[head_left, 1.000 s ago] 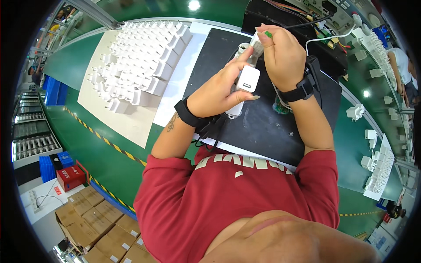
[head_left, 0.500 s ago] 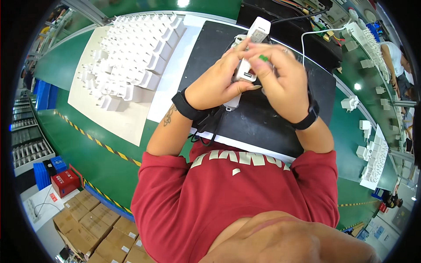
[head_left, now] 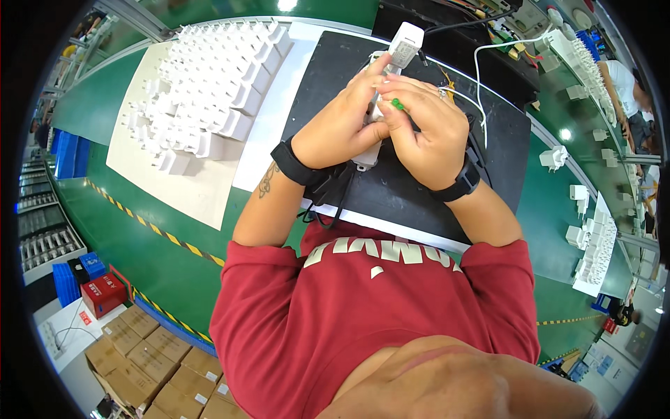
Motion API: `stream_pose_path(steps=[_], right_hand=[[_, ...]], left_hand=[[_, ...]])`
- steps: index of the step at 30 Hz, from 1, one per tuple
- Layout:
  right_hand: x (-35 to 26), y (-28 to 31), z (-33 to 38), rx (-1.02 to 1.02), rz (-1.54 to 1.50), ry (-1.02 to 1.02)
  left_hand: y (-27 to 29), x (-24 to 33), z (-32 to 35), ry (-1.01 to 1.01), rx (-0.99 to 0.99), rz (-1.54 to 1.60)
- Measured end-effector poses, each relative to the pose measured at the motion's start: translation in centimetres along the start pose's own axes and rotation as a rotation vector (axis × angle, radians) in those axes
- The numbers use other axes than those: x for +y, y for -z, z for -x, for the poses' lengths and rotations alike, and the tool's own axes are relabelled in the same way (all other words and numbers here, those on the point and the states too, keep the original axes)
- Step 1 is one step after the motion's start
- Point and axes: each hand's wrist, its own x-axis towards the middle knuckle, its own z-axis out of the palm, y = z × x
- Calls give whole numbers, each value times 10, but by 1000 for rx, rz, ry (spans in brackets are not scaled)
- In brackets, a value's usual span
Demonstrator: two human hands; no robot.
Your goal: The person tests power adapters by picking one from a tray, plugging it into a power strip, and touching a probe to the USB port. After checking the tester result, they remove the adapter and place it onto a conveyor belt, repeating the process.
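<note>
Green workbench point(head_left: 98, 108), black mat point(head_left: 433, 199), cream sheet point(head_left: 199, 199) bearing white plug chargers point(head_left: 223, 84)

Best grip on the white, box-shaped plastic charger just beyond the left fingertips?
Probably pinch opposite long sides of the white, box-shaped plastic charger near its far end, coming from above: flat walls suit a pinch, that end sticks up clear, and the bare left hand crowds its near end.

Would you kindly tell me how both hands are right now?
Left hand: closed around a white charger, mostly hidden.
Right hand: closed, pinching a small green piece.
</note>
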Motion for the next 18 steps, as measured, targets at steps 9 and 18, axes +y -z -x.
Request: stream_pose_path(steps=[9,18], right_hand=[[14,-5,6,25,-55,14],[2,-4,9,48,-62,-40]], left_hand=[[72,-13,-40,191,-30,505],[36,-29,-89,110,-53,95]])
